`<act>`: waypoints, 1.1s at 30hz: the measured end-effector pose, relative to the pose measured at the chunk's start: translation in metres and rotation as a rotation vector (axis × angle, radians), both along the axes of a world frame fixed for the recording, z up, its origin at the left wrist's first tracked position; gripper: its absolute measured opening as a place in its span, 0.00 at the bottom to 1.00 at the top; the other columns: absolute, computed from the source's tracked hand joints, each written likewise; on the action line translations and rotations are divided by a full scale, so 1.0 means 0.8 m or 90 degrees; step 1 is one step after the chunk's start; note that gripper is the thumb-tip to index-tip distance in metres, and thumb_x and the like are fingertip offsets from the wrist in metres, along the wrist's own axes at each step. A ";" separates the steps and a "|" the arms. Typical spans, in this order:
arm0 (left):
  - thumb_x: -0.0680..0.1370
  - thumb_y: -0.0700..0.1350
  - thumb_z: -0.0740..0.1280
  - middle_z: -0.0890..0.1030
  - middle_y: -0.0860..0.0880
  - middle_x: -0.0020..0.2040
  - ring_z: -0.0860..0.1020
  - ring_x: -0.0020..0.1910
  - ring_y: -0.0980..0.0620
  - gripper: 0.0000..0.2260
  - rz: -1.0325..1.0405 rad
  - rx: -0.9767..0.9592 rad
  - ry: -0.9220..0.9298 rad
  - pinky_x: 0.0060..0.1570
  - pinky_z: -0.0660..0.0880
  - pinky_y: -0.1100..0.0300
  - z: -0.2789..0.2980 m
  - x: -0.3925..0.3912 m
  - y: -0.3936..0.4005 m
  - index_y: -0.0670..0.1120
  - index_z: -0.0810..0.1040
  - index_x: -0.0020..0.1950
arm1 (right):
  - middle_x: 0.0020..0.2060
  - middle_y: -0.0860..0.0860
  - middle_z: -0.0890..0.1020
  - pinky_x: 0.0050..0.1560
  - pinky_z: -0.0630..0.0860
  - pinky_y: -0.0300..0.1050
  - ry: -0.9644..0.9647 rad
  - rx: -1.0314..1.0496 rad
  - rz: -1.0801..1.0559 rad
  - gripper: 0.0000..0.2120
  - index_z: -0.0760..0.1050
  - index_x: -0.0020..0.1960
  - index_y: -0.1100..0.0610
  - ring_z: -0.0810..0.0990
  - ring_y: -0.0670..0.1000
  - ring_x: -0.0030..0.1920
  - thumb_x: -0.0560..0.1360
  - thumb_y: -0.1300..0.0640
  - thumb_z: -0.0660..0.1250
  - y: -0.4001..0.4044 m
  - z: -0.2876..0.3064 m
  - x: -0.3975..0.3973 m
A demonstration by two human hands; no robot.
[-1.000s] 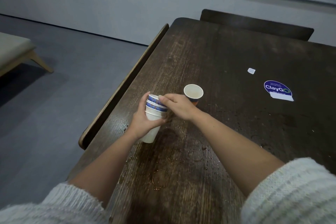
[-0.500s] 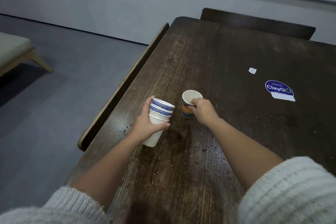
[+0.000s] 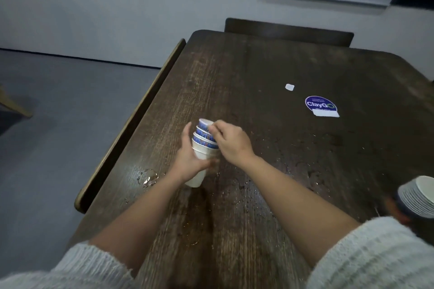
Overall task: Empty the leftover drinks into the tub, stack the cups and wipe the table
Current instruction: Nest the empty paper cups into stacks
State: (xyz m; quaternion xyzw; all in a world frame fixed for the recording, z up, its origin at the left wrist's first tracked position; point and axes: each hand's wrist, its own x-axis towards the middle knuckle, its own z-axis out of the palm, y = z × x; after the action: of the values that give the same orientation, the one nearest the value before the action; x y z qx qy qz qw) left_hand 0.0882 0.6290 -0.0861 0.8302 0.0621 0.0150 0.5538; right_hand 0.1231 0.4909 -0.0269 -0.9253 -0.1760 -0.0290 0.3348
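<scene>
Fingers (image 3: 212, 128) of the right hand (image 3: 231, 142) curl over the top cup (image 3: 204, 123) and pinch its rim, seating it in the stack (image 3: 202, 148). Left hand (image 3: 187, 159) fingers wrap the stack's white lower part from the left, thumb up along the side. That stack tilts, mouth toward the far side, its base (image 3: 193, 182) at or just above the counter (image 3: 258, 73); which, I cannot tell. Three blue-patterned rims show nested above the white cup.

Both forearms are bare, with pale knit sleeves (image 3: 375, 256) pushed up near the lower edge.

Droplets and wet streaks (image 3: 249, 197) spot the dark wood around and near the hands, and a small puddle (image 3: 149, 177) lies left of the stack near the counter's edge. Farther right sit a round blue ClayGo sticker (image 3: 320, 104) and a small white square (image 3: 289, 87). At the right edge a second, blurred stack of cups (image 3: 418, 197) lies on its side. A bench (image 3: 131, 124) runs along the counter's left side, and a chair back (image 3: 288, 31) stands at the far end.
</scene>
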 end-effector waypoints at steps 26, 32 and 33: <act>0.61 0.39 0.82 0.73 0.50 0.64 0.74 0.61 0.55 0.46 -0.301 -0.203 -0.162 0.59 0.71 0.67 0.124 0.029 -0.432 0.45 0.58 0.70 | 0.53 0.56 0.77 0.57 0.74 0.56 -0.243 0.187 -0.603 0.14 0.78 0.58 0.61 0.76 0.56 0.55 0.79 0.54 0.61 -0.430 0.023 -0.103; 0.61 0.42 0.82 0.73 0.50 0.66 0.73 0.64 0.54 0.46 -0.363 -0.211 -0.161 0.63 0.72 0.60 0.131 0.017 -0.539 0.45 0.60 0.72 | 0.53 0.55 0.77 0.57 0.73 0.59 -0.205 0.204 -0.653 0.10 0.77 0.58 0.60 0.76 0.58 0.56 0.80 0.58 0.62 -0.519 0.002 -0.128; 0.61 0.42 0.82 0.73 0.51 0.65 0.73 0.64 0.54 0.46 -0.365 -0.212 -0.153 0.63 0.72 0.59 0.126 0.015 -0.548 0.46 0.60 0.72 | 0.53 0.54 0.76 0.57 0.73 0.57 -0.194 0.200 -0.651 0.10 0.77 0.59 0.60 0.75 0.58 0.56 0.80 0.59 0.62 -0.528 -0.002 -0.130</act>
State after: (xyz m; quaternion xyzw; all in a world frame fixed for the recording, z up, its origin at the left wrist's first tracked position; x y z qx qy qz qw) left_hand 0.1001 0.1905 0.0144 0.7046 -0.2375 -0.0540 0.6665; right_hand 0.0193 0.0681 -0.0288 -0.8173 0.2553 -0.3468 0.3828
